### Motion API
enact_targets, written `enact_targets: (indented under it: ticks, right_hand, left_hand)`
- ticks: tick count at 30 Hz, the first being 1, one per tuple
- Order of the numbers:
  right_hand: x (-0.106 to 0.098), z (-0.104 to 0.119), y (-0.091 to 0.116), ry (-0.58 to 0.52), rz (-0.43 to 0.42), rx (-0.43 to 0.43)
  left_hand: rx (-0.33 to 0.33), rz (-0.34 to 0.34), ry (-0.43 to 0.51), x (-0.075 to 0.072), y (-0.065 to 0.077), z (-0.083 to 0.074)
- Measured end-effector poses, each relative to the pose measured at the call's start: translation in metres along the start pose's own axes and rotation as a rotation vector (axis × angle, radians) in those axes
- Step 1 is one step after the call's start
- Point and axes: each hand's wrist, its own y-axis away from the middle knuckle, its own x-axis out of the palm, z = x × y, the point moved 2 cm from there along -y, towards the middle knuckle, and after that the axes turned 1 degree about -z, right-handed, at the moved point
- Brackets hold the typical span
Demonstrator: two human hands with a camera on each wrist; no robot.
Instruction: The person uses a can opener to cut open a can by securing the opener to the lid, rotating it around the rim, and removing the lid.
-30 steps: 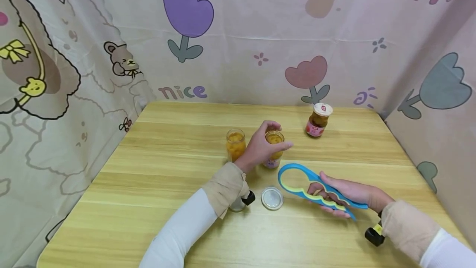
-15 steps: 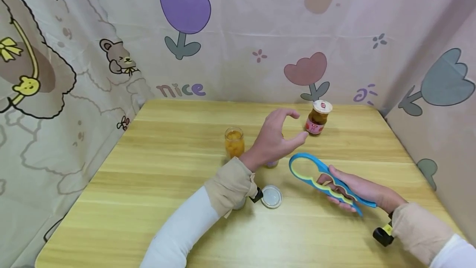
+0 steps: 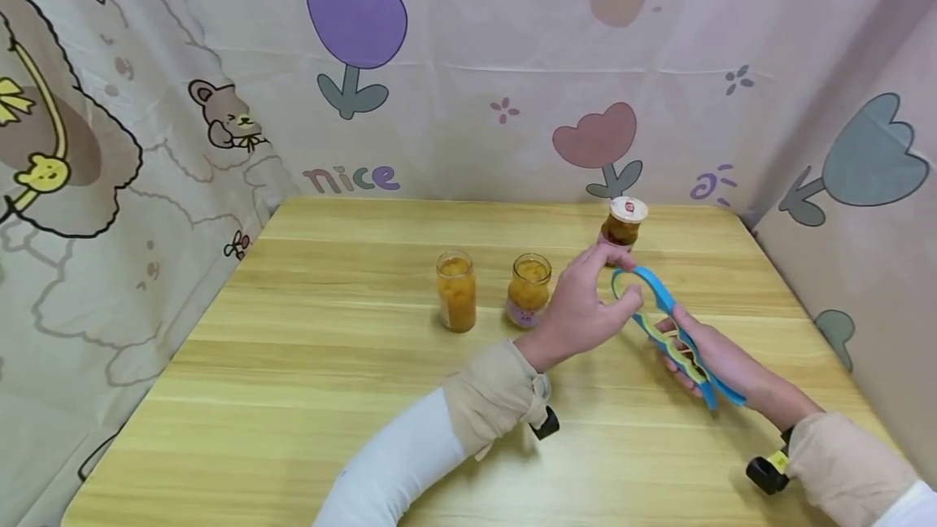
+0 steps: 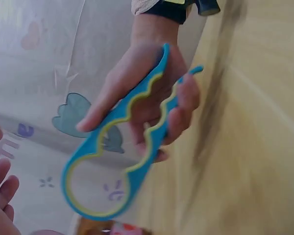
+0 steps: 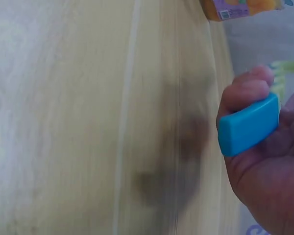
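Note:
My right hand [image 3: 721, 360] grips a blue and yellow jar opener [image 3: 657, 289] by its wavy handles, its round loop tilted up toward the far left. In the left wrist view the opener's blue rim [image 4: 90, 144] stands clear of my left fingers [image 4: 0, 188]. My left hand [image 3: 581, 307] holds nothing; its fingers and thumb curve loosely apart, overlapping the loop in the head view. Behind it stands a lidded jar [image 3: 624, 224] with a white cap, its lower part partly hidden. An uncapped jar of orange fruit [image 3: 529, 287] stands just left of my left hand.
A taller uncapped glass jar of orange fruit [image 3: 457, 295] stands farther left on the wooden table [image 3: 307, 372]. Patterned cloth [image 3: 468, 145] rises behind the table and at both sides. My left sleeve [image 3: 410, 437] crosses the table's front middle.
My left hand has left the uncapped jar and moved right to beside the opener. My right hand has shifted slightly right, tipping the opener more upright. The loose lids are now hidden.

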Motion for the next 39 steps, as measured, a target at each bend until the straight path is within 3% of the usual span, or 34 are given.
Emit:
enact_targets:
  ticks: [4,10,14,17,23,27,32,39]
  right_hand:
    - [-0.009,-0.002,0.002,0.026,-0.111,-0.007]
    - [-0.019,-0.006,0.008,0.047,-0.234,0.021]
    - [-0.025,-0.010,0.011,0.122,-0.301,0.068]
    - [-0.028,-0.013,0.012,0.180,-0.357,0.113]
    - [-0.034,-0.017,0.011,0.151,-0.377,0.131]
    - [-0.034,-0.017,0.011,0.140,-0.370,0.129]
    - [-0.033,-0.018,0.012,0.123,-0.372,0.148]
    - [-0.037,-0.024,0.013,0.087,-0.367,0.146]
  left_hand:
    - [-0.156,-0.037,0.040,0.018,0.006,0.013]
    - [-0.447,-0.025,0.080,0.047,0.016,0.041]
    - [-0.524,-0.054,0.086,0.063,0.015,0.057]
    - [-0.572,-0.114,0.073,0.072,0.010,0.069]
    - [-0.718,-0.231,0.033,0.092,-0.005,0.089]
    - [-0.756,-0.302,-0.019,0.100,-0.013,0.101]
    - [-0.731,-0.383,-0.067,0.103,-0.022,0.115]
    - [-0.739,-0.372,-0.070,0.111,-0.032,0.123]
